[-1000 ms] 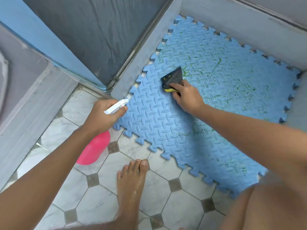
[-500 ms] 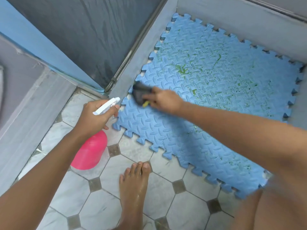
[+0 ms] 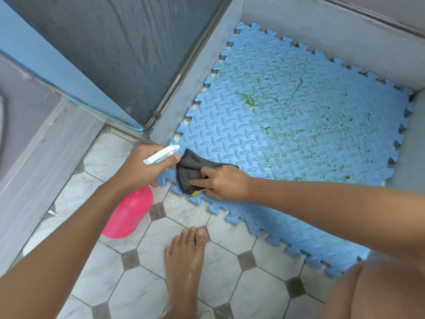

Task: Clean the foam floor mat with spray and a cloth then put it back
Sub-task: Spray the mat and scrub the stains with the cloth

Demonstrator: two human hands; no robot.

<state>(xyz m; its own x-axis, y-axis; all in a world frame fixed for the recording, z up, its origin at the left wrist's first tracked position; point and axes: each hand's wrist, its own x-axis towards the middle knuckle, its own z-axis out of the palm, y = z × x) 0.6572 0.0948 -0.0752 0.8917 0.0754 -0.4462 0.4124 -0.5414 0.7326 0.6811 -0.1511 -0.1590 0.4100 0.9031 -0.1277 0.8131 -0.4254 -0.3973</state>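
In the head view we see the blue foam floor mat (image 3: pixel 287 139) lying flat in a corner recess. Its toothed edges lie close along the grey wall (image 3: pixel 200 72) on the left and at the back, and its near corner reaches out onto the tiled floor (image 3: pixel 138 293). Green stains (image 3: pixel 248 99) speckle the middle and far part of the mat, while the near left strip looks plain blue.

At that near left corner we find the right hand (image 3: pixel 226 183) holding a dark grey cloth (image 3: pixel 190 173) bunched between thumb and forefingers and pressed down on the mat. A small yellow patch shows under the cloth's lower edge.

Just beside it, almost touching the cloth, the left hand (image 3: pixel 140 166) grips a spray bottle (image 3: pixel 128 215) around its neck. The fingers are wrapped below the white trigger head (image 3: pixel 161 155), whose nozzle points toward the mat. The pink body hangs tilted below the hand over the tiles. We cannot tell whether the bottle rests on the floor.

A bare foot (image 3: pixel 186 261) stands on the tiles in front of the mat's near edge, its toes pointing toward the mat.
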